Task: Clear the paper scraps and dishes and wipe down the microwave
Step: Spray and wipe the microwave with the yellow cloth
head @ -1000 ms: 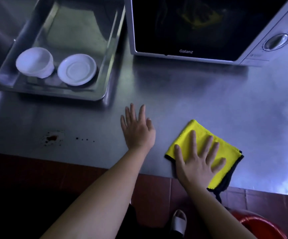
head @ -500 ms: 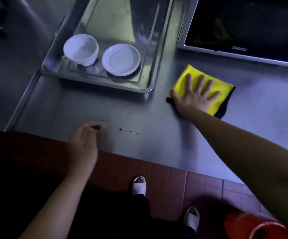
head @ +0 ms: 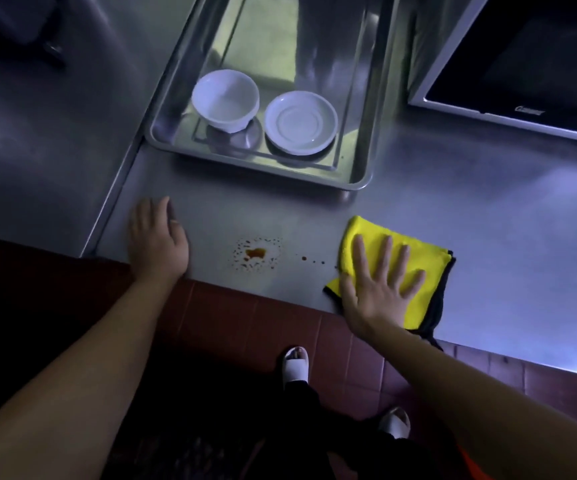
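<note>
Slippers [head: 295, 367], white, stand at bottom centre on dark red floor tiles [head: 238, 317]. Above them runs the front edge of a steel counter [head: 488, 220]. The left hand [head: 157, 237] lies palm down on it at centre left, fingers straight and together, holding nothing. The right hand [head: 377, 292] presses flat, fingers spread, on a folded yellow cloth [head: 422, 265] at centre right, by the counter's edge. Between the hands sits a brown spill [head: 256, 252] with droplets trailing toward the cloth. Higher in the frame, a metal tray [head: 359, 181] holds a white bowl [head: 224, 98] and, just right of it, a white saucer [head: 301, 121]. The microwave [head: 522, 64] fills the upper right corner, door closed.
</note>
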`<state>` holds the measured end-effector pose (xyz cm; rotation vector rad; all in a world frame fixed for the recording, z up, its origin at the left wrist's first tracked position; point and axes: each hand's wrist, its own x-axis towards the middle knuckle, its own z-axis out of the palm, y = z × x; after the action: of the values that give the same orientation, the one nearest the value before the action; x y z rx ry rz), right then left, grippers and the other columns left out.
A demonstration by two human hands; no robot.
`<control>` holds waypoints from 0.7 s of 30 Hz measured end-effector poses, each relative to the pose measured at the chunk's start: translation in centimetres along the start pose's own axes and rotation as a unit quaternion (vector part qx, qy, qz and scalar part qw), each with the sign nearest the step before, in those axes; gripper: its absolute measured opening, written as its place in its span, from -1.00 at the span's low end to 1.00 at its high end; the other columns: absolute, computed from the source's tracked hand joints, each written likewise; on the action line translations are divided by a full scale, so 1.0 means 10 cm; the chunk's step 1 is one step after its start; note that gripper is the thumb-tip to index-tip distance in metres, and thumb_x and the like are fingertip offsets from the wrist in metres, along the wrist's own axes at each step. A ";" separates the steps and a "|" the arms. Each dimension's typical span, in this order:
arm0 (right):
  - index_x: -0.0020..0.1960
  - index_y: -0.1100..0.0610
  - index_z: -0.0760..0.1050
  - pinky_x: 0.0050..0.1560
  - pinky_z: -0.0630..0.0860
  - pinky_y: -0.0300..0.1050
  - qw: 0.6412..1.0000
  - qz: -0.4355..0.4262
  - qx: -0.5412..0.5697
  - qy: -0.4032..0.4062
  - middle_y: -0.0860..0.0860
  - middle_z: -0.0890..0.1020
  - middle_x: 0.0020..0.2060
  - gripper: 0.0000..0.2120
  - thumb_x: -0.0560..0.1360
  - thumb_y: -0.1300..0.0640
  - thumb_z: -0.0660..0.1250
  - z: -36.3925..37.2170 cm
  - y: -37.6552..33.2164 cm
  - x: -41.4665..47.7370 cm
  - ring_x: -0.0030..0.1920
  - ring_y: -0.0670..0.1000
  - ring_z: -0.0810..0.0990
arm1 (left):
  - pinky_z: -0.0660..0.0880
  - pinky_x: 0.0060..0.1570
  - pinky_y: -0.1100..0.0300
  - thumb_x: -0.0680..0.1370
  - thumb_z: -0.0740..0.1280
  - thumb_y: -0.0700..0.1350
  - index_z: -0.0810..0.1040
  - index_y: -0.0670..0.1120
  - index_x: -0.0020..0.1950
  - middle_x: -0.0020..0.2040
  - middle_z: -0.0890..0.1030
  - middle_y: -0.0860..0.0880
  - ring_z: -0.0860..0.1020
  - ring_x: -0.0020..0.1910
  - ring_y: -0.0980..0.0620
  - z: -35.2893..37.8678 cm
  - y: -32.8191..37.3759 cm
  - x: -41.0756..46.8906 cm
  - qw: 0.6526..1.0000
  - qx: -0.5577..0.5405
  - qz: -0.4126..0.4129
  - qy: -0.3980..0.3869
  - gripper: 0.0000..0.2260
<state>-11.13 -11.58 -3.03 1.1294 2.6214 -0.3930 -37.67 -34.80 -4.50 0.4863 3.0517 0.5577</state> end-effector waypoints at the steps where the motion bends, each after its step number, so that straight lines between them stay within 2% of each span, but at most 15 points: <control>1: 0.57 -0.24 -0.37 0.43 -0.32 0.46 1.000 0.007 0.005 -0.005 0.07 -0.35 0.58 -0.36 0.54 -0.26 -0.22 0.00 -0.08 -0.01 0.53 0.24 -0.46 | 0.26 0.40 -0.16 0.56 0.19 -0.21 0.40 -0.21 0.42 0.39 0.42 -0.29 0.34 0.41 -0.29 0.01 0.02 0.00 1.000 0.002 0.001 0.019 -0.59; 3: 0.55 -0.26 -0.39 0.42 -0.36 0.45 1.000 0.004 0.014 -0.012 0.06 -0.39 0.57 -0.37 0.53 -0.27 -0.26 0.02 -0.26 -0.02 0.52 0.23 -0.49 | 0.29 0.37 -0.14 0.53 0.18 -0.19 0.43 -0.20 0.39 0.35 0.45 -0.26 0.37 0.38 -0.27 0.01 0.03 -0.01 0.999 0.004 0.001 0.038 -0.58; 6: 0.54 -0.28 -0.40 0.41 -0.40 0.44 0.999 -0.034 0.034 -0.019 0.04 -0.41 0.56 -0.38 0.51 -0.29 -0.33 0.06 -0.61 -0.03 0.50 0.21 -0.53 | 0.24 0.42 -0.12 0.54 0.19 -0.19 0.42 -0.17 0.42 0.42 0.43 -0.25 0.34 0.44 -0.26 0.02 0.03 -0.02 0.999 0.008 -0.007 0.039 -0.57; 10: 0.53 -0.32 -0.38 0.37 -0.46 0.45 0.993 -0.105 0.048 -0.020 0.03 -0.37 0.58 -0.41 0.54 -0.27 -0.27 0.19 -1.28 0.08 0.50 0.22 -0.53 | 0.19 0.47 -0.10 0.56 0.21 -0.19 0.43 -0.17 0.45 0.46 0.40 -0.26 0.31 0.48 -0.26 0.04 0.01 -0.02 0.999 0.000 -0.011 0.047 -0.56; 12: 0.56 -0.30 -0.33 0.38 -0.38 0.50 0.984 -0.176 0.011 -0.004 0.05 -0.27 0.61 -0.39 0.56 -0.27 -0.21 0.27 -1.55 0.13 0.54 0.26 -0.44 | 0.20 0.47 -0.10 0.55 0.21 -0.18 0.45 -0.18 0.43 0.45 0.41 -0.27 0.32 0.47 -0.27 0.03 -0.01 -0.01 0.999 -0.005 -0.003 0.050 -0.56; 14: 0.60 -0.26 -0.20 0.40 -0.22 0.55 0.968 -0.249 -0.036 0.024 0.09 -0.10 0.63 -0.37 0.57 -0.31 -0.12 0.34 -1.68 0.18 0.58 0.32 -0.26 | 0.20 0.46 -0.10 0.54 0.20 -0.17 0.46 -0.18 0.43 0.45 0.41 -0.28 0.32 0.46 -0.27 0.03 -0.03 0.00 0.999 -0.012 -0.001 0.051 -0.56; 16: 0.61 -0.22 -0.09 0.39 -0.12 0.56 0.955 -0.286 -0.067 0.047 0.12 0.01 0.62 -0.33 0.55 -0.35 -0.05 0.36 -1.70 0.21 0.58 0.36 -0.14 | 0.19 0.47 -0.09 0.53 0.20 -0.17 0.46 -0.17 0.42 0.46 0.40 -0.26 0.32 0.47 -0.26 0.03 -0.03 0.00 0.999 -0.019 -0.008 0.046 -0.55; 21: 0.61 -0.23 -0.08 0.38 -0.07 0.56 0.916 -0.373 -0.137 0.044 0.11 0.05 0.62 -0.28 0.52 -0.43 -0.02 0.28 -1.58 0.27 0.58 0.37 -0.08 | 0.18 0.47 -0.08 0.52 0.17 -0.14 0.49 -0.15 0.42 0.45 0.42 -0.24 0.32 0.47 -0.26 0.01 -0.02 0.01 0.998 -0.033 -0.022 0.042 -0.54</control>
<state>-24.23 -21.23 -4.33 0.0226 2.9767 -0.0943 -37.84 -34.88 -4.62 0.4042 3.1013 0.6918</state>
